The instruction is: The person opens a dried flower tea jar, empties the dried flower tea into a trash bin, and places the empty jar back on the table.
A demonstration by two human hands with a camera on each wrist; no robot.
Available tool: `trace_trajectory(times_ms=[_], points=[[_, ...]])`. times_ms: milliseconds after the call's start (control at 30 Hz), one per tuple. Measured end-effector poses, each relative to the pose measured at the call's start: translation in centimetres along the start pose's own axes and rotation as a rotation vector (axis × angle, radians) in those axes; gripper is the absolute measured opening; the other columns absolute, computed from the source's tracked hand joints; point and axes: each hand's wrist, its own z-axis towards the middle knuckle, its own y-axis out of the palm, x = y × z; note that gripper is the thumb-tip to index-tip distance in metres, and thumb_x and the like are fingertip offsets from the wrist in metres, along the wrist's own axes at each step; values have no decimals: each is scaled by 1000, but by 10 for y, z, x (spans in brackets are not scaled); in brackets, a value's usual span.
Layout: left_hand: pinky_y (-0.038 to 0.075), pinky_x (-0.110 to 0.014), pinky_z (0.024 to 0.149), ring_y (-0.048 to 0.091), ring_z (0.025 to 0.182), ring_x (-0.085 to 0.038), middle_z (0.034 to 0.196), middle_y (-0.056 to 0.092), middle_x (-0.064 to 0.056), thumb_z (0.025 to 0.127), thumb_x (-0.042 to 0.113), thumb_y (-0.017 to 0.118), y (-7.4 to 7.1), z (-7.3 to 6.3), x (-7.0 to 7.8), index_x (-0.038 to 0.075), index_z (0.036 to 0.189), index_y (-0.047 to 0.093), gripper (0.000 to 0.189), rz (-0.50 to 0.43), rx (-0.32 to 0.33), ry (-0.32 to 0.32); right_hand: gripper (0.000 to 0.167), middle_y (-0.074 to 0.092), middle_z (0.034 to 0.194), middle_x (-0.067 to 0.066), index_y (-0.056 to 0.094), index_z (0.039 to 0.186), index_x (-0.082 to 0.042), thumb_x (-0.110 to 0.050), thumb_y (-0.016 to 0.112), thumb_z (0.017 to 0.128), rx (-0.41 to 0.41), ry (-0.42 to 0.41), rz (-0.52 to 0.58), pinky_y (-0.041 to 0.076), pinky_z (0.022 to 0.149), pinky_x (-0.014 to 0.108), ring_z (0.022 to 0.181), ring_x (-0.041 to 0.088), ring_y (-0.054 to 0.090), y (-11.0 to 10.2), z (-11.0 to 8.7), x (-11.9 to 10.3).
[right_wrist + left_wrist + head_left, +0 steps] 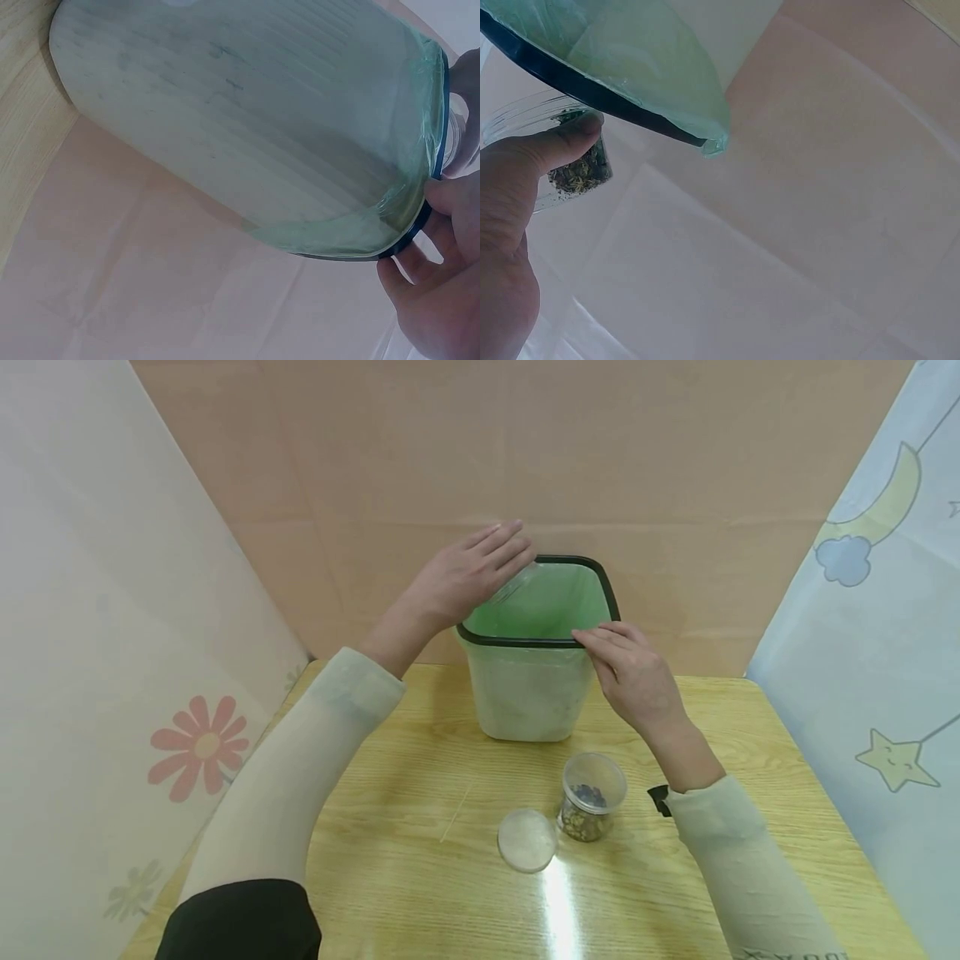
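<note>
While my left hand (468, 572) grips a clear jar (525, 124), thumb laid along its side, my right hand (637, 677) pinches the near right part of the bin's black rim (517, 642). Item: the jar, round, see-through, ridged at one end, held aslant at the left side of the bin's mouth; contents, dry, crumbly leaf matter (585, 172) in dark green and straw tones. Item: the bin (528, 702), tapered, whitish, upright, its mouth lined with thin, wrinkled green film (551, 597) folded over the edge. Item, nearer me: a clear round tub (603, 768), upright, with yellowish-green bits low down and dark bluish ones above. Item: a flat translucent disc (527, 841), just left of the tub. Item: one thin pale strand (455, 814), farther left. Support: a wood-grain table (390, 877); behind, a creased, peach-toned backing sheet (525, 460). By view: the head camera mostly hides the jar under my left hand, its load showing only from the left wrist; the right wrist shows faint dark scuffs on the bin's wall.
</note>
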Motion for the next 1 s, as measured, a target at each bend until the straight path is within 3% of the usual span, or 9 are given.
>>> trace_trajectory(times_ms=[167,1000], points=[[8,-36,126,18,155,-28,163,32,-11,93,-16,51,-1,1,0,5,159,28,73,-7,-19,-7,28,74,115,14,74,121,-5,0,66,96,-5,-1,-1,53,96,51,115,36,61,0,0,1],[10,-37,126,20,154,-29,162,33,-11,95,-15,50,0,0,0,4,158,30,70,4,10,1,28,74,116,13,74,122,-6,0,66,96,-10,7,-4,53,95,51,116,35,61,1,0,1]])
